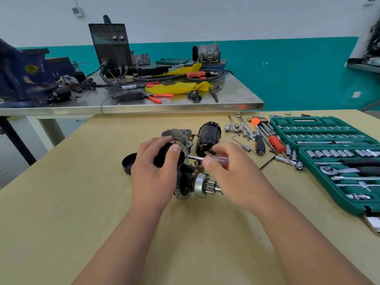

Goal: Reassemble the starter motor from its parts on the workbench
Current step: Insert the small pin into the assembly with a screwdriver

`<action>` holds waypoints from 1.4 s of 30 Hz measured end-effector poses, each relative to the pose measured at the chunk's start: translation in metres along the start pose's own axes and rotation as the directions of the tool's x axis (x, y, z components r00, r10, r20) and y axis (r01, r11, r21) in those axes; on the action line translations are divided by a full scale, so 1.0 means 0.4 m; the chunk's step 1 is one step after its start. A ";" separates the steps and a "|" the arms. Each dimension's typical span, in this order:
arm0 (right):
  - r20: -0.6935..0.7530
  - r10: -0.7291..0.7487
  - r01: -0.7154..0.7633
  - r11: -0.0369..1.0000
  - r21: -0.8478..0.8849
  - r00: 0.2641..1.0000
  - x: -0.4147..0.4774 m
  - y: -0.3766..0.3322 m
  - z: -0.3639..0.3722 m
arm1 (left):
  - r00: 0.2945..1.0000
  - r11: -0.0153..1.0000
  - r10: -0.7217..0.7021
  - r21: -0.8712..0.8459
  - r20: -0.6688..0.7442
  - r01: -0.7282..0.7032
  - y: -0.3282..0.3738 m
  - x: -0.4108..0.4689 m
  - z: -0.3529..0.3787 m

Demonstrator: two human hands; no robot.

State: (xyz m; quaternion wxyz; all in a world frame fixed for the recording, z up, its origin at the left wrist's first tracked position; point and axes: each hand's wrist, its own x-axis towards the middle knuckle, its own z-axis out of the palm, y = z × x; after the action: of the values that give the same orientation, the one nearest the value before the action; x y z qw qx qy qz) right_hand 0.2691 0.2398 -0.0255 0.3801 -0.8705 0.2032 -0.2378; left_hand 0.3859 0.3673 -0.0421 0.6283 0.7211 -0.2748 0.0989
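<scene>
My left hand (pixel 153 171) grips a black cylindrical solenoid body (pixel 164 156) at the middle of the wooden bench. My right hand (pixel 230 171) holds a red-handled screwdriver (pixel 220 159), and its metal shaft points left against the solenoid's end. Below them lies the black drive assembly with its silver pinion gear (pixel 202 186). The grey nose housing (pixel 178 136) and the black motor body (pixel 207 136) stand just behind. A black round cap (pixel 128 163) lies to the left of my left hand.
A green socket set case (pixel 329 153) lies open on the right, with loose sockets, hex keys and screwdrivers (pixel 259 134) beside it. Behind stands a steel table (pixel 185 105) with a welding machine (pixel 112 48), cables, pliers and a blue vise (pixel 22 75).
</scene>
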 end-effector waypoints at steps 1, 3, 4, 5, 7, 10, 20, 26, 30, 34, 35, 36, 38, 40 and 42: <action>0.076 0.030 -0.036 0.996 0.087 0.997 -0.001 0.005 -0.003 | 1.000 1.000 -0.001 -0.002 -0.002 0.001 0.000 0.000 -0.001; 0.112 0.007 -0.019 0.994 0.109 0.994 0.000 0.010 -0.015 | 1.000 1.000 0.010 -0.012 0.002 -0.010 0.001 -0.002 0.000; 0.072 -0.023 0.019 0.997 0.068 0.997 0.001 0.007 -0.022 | 1.000 1.000 0.022 -0.012 0.007 -0.022 0.003 -0.005 0.001; 0.021 -0.065 0.065 0.998 0.021 0.998 0.001 0.005 -0.027 | 0.999 0.999 0.034 -0.007 0.012 -0.034 0.005 -0.007 0.003; -0.047 -0.106 0.106 0.994 0.003 0.993 0.002 -0.001 -0.033 | 0.999 0.999 0.047 0.006 0.015 -0.047 0.008 -0.009 0.005; -0.081 -0.144 0.141 0.989 -0.042 0.986 -0.004 -0.004 -0.026 | 0.999 0.999 0.042 0.005 0.018 -0.042 0.005 -0.003 0.003; 0.112 -0.238 0.259 0.935 -0.243 0.965 0.006 -0.004 -0.044 | 0.997 0.998 0.046 -0.036 0.069 -0.044 0.008 -0.001 0.008; 0.090 -0.166 0.181 0.963 -0.201 0.982 -0.009 0.010 -0.048 | 0.991 0.994 0.105 -0.017 0.085 -0.104 0.021 -0.006 0.019; 0.059 -0.124 0.131 0.983 -0.129 0.990 -0.013 0.008 -0.042 | 0.991 0.993 0.118 -0.004 0.066 -0.118 0.026 -0.007 0.023; 0.020 -0.041 0.041 0.999 0.002 0.999 -0.017 0.013 -0.029 | 0.990 0.992 0.129 0.004 0.061 -0.129 0.025 -0.007 0.026; 0.015 -0.020 0.020 0.999 0.034 1.000 -0.017 0.014 -0.026 | 0.990 0.991 0.131 0.005 0.060 -0.132 0.025 -0.006 0.027; 0.014 -0.003 0.003 0.998 0.061 1.000 -0.017 0.015 -0.022 | 0.989 0.991 0.132 0.006 0.060 -0.132 0.026 -0.004 0.028; 0.029 0.007 -0.010 0.995 0.095 1.000 -0.012 0.017 -0.019 | 0.990 0.991 0.130 0.008 0.059 -0.130 0.025 -0.002 0.028; 0.058 0.003 -0.008 0.997 0.073 0.998 0.002 0.034 -0.041 | 0.991 0.992 0.126 0.008 0.046 -0.126 0.023 -0.003 0.028; 0.032 0.050 -0.051 0.999 0.007 0.998 0.024 0.083 -0.088 | 0.992 0.993 0.120 0.009 0.037 -0.120 0.022 -0.005 0.030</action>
State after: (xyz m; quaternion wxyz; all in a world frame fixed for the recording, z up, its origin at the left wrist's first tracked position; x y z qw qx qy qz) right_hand 0.2509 0.1938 -0.0272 0.3925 -0.8673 0.2181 -0.2150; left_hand 0.3773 0.3556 -0.0380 0.6122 0.7083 -0.3287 0.1246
